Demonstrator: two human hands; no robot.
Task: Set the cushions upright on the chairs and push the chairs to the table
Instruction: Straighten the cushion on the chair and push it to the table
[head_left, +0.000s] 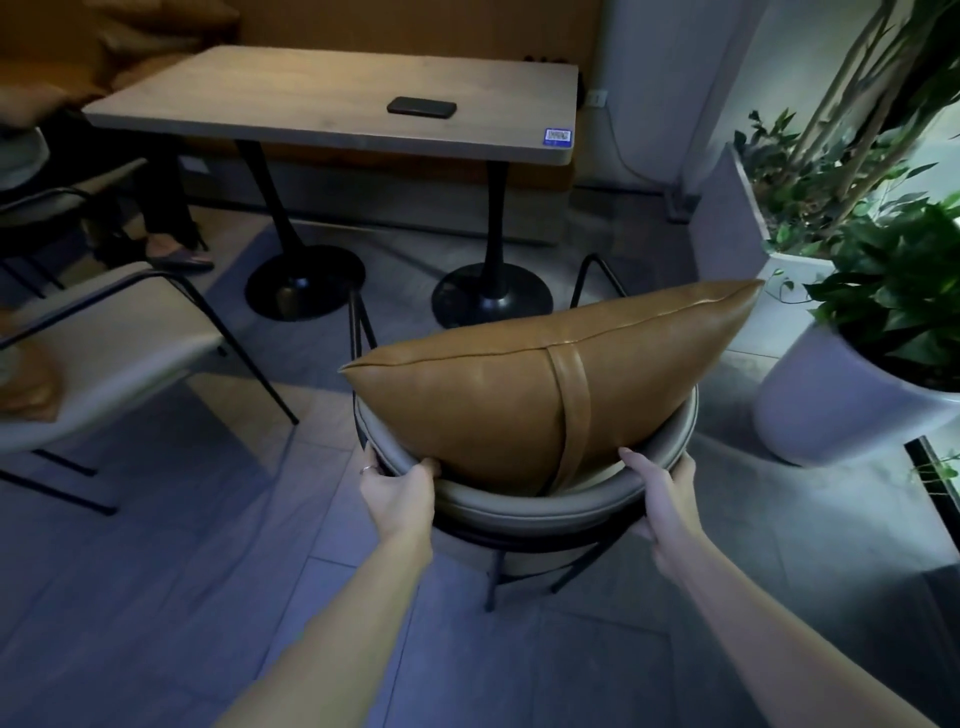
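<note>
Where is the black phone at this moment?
In the head view, the black phone lies flat on the wooden table, right of its middle, beyond the chair with the brown cushion.

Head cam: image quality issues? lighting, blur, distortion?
Head view: dim and blue-tinted overall, brightest at the right by the plants; wide-angle bending curves the table edge and floor lines; left chair soft and smeared near the frame edge; cushion and both hands, left hand, right hand, reasonably sharp.
</note>
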